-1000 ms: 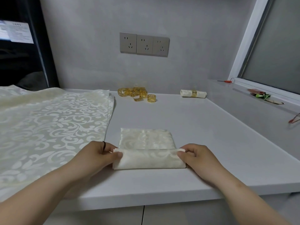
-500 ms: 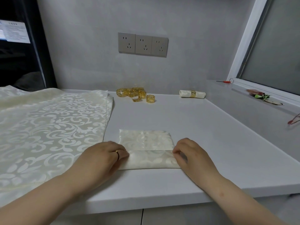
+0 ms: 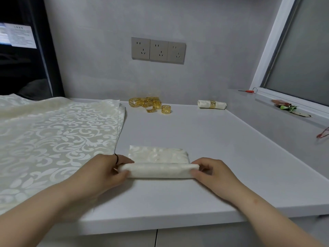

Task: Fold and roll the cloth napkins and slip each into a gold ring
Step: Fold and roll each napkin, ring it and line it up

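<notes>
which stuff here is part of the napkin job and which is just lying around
Job: half-rolled napkin, held by left hand and right hand; gold rings; finished ringed napkin; stack of flat napkins.
Lying about: red-handled tool; green sprig; wall sockets.

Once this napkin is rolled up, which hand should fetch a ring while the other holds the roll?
Right, narrowly. The lone gold ring stands right of the ring pile, nearer the right hand, with bare counter between. The left hand grips the rolled napkin and can hold it.
</notes>
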A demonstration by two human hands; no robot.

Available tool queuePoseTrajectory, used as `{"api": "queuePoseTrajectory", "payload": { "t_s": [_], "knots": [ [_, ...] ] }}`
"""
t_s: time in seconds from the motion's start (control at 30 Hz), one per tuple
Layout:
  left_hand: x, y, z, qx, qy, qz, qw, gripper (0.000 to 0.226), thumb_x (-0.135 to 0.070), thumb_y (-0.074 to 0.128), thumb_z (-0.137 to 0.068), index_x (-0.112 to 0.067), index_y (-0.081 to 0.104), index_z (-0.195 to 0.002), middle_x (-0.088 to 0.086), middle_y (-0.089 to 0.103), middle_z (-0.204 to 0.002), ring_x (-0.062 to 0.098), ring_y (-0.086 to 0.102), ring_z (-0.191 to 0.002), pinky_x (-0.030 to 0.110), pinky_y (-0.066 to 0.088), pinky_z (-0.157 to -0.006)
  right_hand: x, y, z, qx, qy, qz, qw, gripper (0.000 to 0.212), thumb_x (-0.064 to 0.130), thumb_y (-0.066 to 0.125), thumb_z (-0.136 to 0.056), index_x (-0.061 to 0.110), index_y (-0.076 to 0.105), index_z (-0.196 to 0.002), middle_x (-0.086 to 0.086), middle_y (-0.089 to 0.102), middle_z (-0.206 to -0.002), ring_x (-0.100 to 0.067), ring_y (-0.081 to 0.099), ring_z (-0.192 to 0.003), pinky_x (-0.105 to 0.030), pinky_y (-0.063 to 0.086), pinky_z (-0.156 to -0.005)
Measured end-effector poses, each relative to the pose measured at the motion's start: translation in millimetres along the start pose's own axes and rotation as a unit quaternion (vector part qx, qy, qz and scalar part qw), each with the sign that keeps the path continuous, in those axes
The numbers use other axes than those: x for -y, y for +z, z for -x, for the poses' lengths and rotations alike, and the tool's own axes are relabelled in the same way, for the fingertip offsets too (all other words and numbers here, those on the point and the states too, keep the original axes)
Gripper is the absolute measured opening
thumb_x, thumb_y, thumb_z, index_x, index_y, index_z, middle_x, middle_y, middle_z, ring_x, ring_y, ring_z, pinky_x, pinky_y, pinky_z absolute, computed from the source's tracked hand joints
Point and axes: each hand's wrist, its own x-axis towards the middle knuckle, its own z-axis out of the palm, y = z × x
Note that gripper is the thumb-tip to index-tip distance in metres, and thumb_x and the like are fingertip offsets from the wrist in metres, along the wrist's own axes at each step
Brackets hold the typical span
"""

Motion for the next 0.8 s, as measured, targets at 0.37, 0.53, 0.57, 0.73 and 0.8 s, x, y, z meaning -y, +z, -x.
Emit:
{"api": "queuePoseTrajectory", "payload": {
  "t_s": [0.37, 0.53, 0.57, 0.73, 0.8],
  "knots": [
    [2, 9, -26, -0.109, -0.11, 0.054, 0.986, 0.017, -0.03, 0.064, -0.083, -0.028, 0.052, -0.095, -0.016, 0.053, -0.09, 0.002, 0.05, -0.071, 0.01, 0.037, -0.057, 1, 17, -19, -0.083, 0.046, 0.067, 0.993, 0.01, 0.022, 0.05, -0.091, 0.024, 0.044, -0.099, 0.01, 0.045, -0.071, -0.009, 0.047, -0.071, -0.022, 0.036, -0.063],
    [0, 9, -27, -0.155, 0.093, -0.174, 0.968, 0.017, -0.028, 0.049, -0.084, -0.02, 0.064, -0.086, -0.013, 0.06, -0.09, 0.009, 0.055, -0.079, 0.017, 0.034, -0.058, 1, 19, -19, -0.129, -0.134, 0.241, 0.953, 0.014, 0.01, 0.054, -0.086, 0.012, 0.064, -0.096, 0.01, 0.051, -0.097, -0.012, 0.055, -0.091, -0.013, 0.038, -0.077],
    [2, 8, -27, -0.146, 0.164, -0.21, 0.953, 0.026, -0.027, 0.045, -0.082, -0.017, 0.068, -0.082, -0.007, 0.066, -0.086, 0.008, 0.053, -0.078, 0.015, 0.034, -0.06, 2, 19, -18, -0.122, -0.174, 0.27, 0.939, 0.014, 0.013, 0.054, -0.083, 0.013, 0.067, -0.087, 0.009, 0.06, -0.09, -0.013, 0.061, -0.084, -0.013, 0.044, -0.074],
    [11, 14, -23, -0.077, 0.242, -0.292, 0.922, 0.064, -0.056, 0.019, -0.092, -0.019, 0.072, -0.093, -0.012, 0.07, -0.09, 0.004, 0.051, -0.089, 0.018, 0.035, -0.083, 4, 16, -7, -0.006, -0.154, 0.299, 0.942, 0.053, 0.051, 0.04, -0.083, 0.024, 0.052, -0.127, 0.017, 0.051, -0.128, 0.0, 0.048, -0.119, -0.002, 0.02, -0.094],
    [13, 15, -24, -0.042, 0.22, -0.292, 0.93, 0.058, -0.062, 0.03, -0.081, -0.023, 0.071, -0.093, -0.016, 0.069, -0.089, -0.003, 0.061, -0.082, 0.011, 0.038, -0.08, -2, 14, -10, 0.004, -0.144, 0.274, 0.951, 0.048, 0.04, 0.047, -0.091, 0.028, 0.039, -0.137, 0.019, 0.04, -0.138, 0.001, 0.033, -0.13, 0.001, 0.014, -0.092]
  ]
}}
